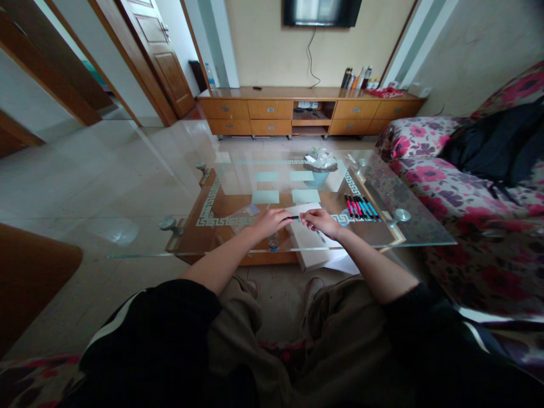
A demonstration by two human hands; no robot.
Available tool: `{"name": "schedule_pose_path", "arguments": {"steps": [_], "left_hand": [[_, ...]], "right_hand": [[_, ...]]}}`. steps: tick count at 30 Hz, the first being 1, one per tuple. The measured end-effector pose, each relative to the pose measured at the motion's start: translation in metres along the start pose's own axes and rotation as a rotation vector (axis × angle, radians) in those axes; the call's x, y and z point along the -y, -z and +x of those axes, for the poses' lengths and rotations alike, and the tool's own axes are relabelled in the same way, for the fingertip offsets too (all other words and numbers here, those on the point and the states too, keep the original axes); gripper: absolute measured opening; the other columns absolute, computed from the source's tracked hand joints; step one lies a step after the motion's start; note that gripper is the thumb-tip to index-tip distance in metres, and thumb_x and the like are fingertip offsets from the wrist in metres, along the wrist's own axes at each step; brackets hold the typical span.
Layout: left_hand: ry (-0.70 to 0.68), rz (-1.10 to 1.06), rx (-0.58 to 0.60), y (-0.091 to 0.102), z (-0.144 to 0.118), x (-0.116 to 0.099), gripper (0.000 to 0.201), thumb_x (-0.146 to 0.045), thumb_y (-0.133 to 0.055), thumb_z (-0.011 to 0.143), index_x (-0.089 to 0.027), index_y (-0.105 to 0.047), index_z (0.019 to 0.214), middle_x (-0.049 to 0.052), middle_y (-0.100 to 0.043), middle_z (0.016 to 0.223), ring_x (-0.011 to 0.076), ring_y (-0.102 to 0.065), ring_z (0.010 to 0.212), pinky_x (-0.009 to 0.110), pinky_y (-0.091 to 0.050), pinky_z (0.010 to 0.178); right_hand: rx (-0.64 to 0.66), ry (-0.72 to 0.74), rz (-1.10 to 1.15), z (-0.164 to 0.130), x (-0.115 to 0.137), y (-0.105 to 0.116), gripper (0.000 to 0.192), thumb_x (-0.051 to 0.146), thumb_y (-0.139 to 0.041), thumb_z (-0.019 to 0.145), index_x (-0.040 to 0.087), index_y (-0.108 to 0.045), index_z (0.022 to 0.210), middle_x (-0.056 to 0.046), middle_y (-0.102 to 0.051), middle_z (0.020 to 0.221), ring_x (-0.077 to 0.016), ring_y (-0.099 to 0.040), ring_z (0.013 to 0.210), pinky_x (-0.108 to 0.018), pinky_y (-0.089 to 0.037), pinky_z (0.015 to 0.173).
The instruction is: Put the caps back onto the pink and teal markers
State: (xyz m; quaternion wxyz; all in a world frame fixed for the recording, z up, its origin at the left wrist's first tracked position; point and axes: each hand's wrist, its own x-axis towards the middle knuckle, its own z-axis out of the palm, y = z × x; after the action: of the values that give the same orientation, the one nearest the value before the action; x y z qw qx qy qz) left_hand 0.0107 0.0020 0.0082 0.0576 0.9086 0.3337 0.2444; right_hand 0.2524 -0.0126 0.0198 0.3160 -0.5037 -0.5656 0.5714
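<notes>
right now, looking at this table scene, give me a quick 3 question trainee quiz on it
1. True or false: the left hand and the right hand both grip one dark pen between them.
2. Where do the coloured pens lie? A) on the floor B) on the glass table, on the right hand's side C) on the sofa
3. Fill in: under the hands lies a sheet of white ____.

Key
1. True: each hand holds one end of it.
2. B: they lie side by side in a row.
3. Paper.
</notes>
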Motion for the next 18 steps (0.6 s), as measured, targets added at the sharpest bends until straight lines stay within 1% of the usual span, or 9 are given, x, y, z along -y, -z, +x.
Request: {"name": "schedule_pose_path", "arguments": {"steps": [3, 5, 8, 14, 18], "left_hand": [[-0.003, 0.006, -0.019, -0.0023, -0.0009, 0.002, 0.03, -0.042, -0.055, 0.102, -0.021, -0.074, 0.111, 0.007, -0.076, 0.102, 0.0179, -0.071, 0.094, 0.027, -0.054, 0.084], [0.0, 0.008, -0.021, -0.0031, -0.0016, 0.0029, 0.03, -0.042, -0.055, 0.102, -0.021, -0.074, 0.111, 0.007, -0.076, 0.102, 0.0181, -0.072, 0.095, 0.027, -0.054, 0.083], [0.005, 0.01, -0.017, -0.0035, -0.0019, 0.0034, 0.029, -0.041, -0.056, 0.101, -0.021, -0.075, 0.111, 0.007, -0.076, 0.102, 0.0184, -0.072, 0.094, 0.027, -0.054, 0.083], [0.016, 0.02, -0.011, -0.0043, -0.0017, 0.0036, 0.029, -0.04, -0.056, 0.102, -0.021, -0.075, 0.112, 0.007, -0.077, 0.101, 0.0177, -0.072, 0.093, 0.027, -0.054, 0.082], [0.016, 0.029, -0.003, -0.0053, -0.0021, 0.0044, 0.03, -0.04, -0.054, 0.103, -0.021, -0.076, 0.112, 0.007, -0.077, 0.101, 0.018, -0.073, 0.093, 0.027, -0.054, 0.083]], "right_hand": [[-0.026, 0.017, -0.01, -0.0013, 0.0015, 0.0003, 0.027, 0.041, -0.074, 0.078, 0.014, -0.071, 0.083, -0.001, -0.063, 0.073, -0.0076, -0.049, 0.056, -0.02, -0.032, 0.046], [-0.027, 0.039, -0.011, -0.0022, 0.0025, 0.0005, 0.027, 0.039, -0.075, 0.075, 0.015, -0.072, 0.086, -0.001, -0.063, 0.073, -0.0077, -0.048, 0.056, -0.02, -0.032, 0.046], [-0.031, 0.08, -0.027, -0.003, 0.0031, 0.0008, 0.031, 0.043, -0.077, 0.072, 0.015, -0.073, 0.086, -0.001, -0.063, 0.071, -0.0081, -0.047, 0.056, -0.021, -0.032, 0.047], [-0.096, 0.138, -0.063, -0.0016, 0.0011, 0.0014, 0.044, 0.053, -0.081, 0.068, 0.015, -0.075, 0.09, 0.0, -0.064, 0.07, -0.0097, -0.048, 0.057, -0.024, -0.036, 0.051], [-0.094, 0.152, -0.063, -0.0012, 0.001, 0.0018, 0.049, 0.057, -0.082, 0.067, 0.016, -0.076, 0.092, -0.001, -0.066, 0.072, -0.0099, -0.047, 0.058, -0.024, -0.036, 0.051]]}}
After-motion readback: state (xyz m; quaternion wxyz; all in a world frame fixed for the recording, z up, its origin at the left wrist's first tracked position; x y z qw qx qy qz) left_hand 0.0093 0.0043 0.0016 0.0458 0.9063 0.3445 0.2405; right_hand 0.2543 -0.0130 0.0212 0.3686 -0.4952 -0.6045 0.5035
